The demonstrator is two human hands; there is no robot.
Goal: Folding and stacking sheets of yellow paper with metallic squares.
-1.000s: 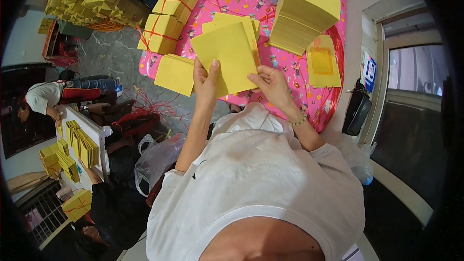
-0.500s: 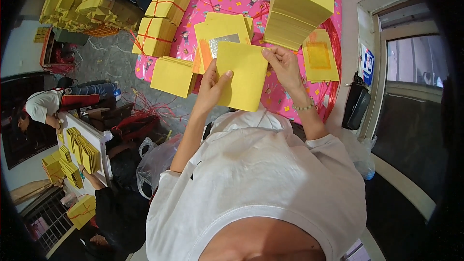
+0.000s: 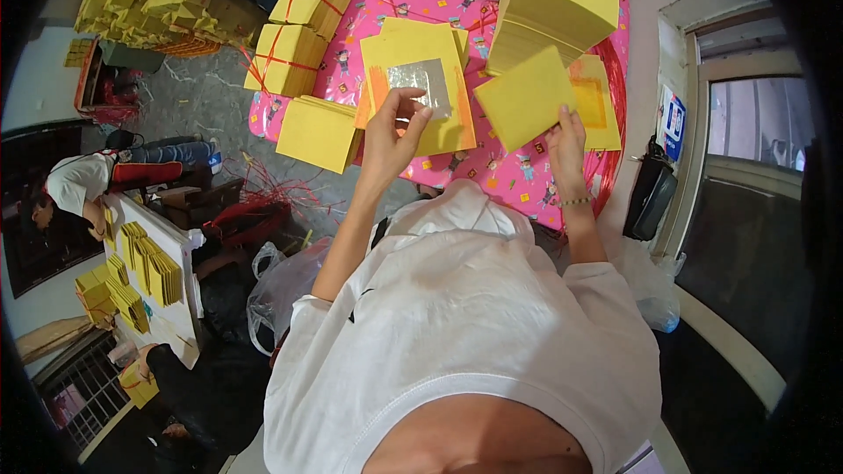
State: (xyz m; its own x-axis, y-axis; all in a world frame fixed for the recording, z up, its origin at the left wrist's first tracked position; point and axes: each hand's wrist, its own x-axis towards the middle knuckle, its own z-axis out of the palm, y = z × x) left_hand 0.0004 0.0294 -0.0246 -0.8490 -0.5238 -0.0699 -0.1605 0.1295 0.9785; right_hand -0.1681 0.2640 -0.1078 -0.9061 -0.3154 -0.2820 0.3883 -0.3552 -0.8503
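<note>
The right hand [image 3: 566,145] pinches the yellow paper [image 3: 522,98] by one edge, apparently to leave the rest free beyond its fingertips [image 3: 565,114], while the left hand [image 3: 392,139] curls loosely, seemingly empty, above the silver-patched sheet [image 3: 421,75].

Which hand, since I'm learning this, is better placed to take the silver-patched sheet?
Probably the left hand: it looks empty, over the silver-patched sheet; the right hand holds yellow paper.

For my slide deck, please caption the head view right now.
Right hand holding yellow paper above a pink patterned tablecloth, left hand at a silver-patched sheet.
</note>
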